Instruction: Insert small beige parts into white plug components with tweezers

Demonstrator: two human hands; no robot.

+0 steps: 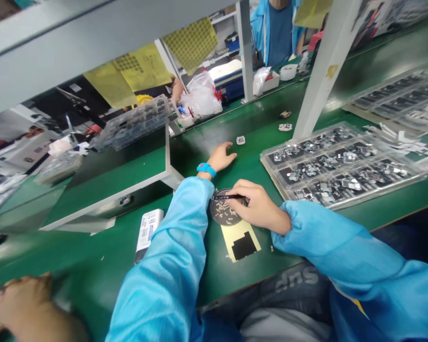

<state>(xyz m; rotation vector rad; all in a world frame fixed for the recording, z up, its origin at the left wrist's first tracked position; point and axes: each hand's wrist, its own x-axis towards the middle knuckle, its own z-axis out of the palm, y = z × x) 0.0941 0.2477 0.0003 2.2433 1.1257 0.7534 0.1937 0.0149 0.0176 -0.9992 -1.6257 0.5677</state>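
My left hand (221, 157), with a blue band (206, 169) at the wrist, reaches out over the green bench with its fingers apart and empty. Just beyond its fingertips lies a small white part (240, 140). My right hand (255, 205) is closed around slim black tweezers (228, 196), which point left above a round dark dish (217, 218). Small beige pieces (230, 209) lie scattered in that dish. Below the dish is a yellow sheet (231, 245) with a black patch (244, 246). The tweezers' tips are hard to make out beside my left sleeve.
A clear compartment tray (281, 183) of small metal parts lies to the right, near a grey post (324, 71). Two small parts (285, 127) rest by the post. A white box (150, 230) and raised shelf (128, 175) stand left. Another person's hand (28, 304) is at lower left.
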